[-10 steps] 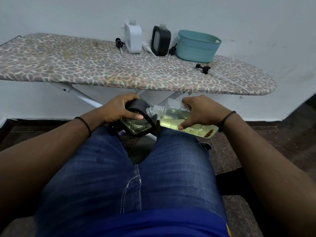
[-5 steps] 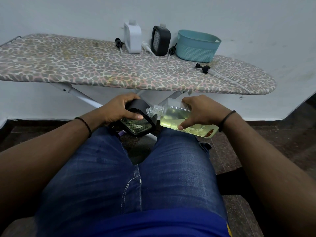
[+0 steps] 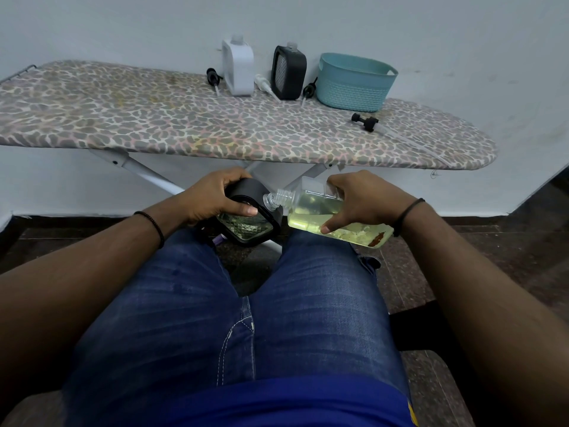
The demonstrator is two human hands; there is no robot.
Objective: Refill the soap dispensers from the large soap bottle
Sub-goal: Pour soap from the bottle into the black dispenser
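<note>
Left hand (image 3: pixel 212 200) grips black dispenser (image 3: pixel 250 221) above the knees; right hand (image 3: pixel 358 203) grips tilted soap bottle (image 3: pixel 323 211), neck at dispenser mouth. Misalignment would spill soap onto jeans (image 3: pixel 215 318)

ironing board (image 3: pixel 123 118), dispensers (image 3: pixel 238 70), basket (image 3: pixel 354 84), pumps (image 3: pixel 365 121)

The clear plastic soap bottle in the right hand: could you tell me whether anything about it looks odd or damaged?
Yes: the clear plastic soap bottle, tipped toward the black dispenser, shows a reddish-brown smear and pale torn patches near its base, perhaps label remains. No spill shows.
</note>
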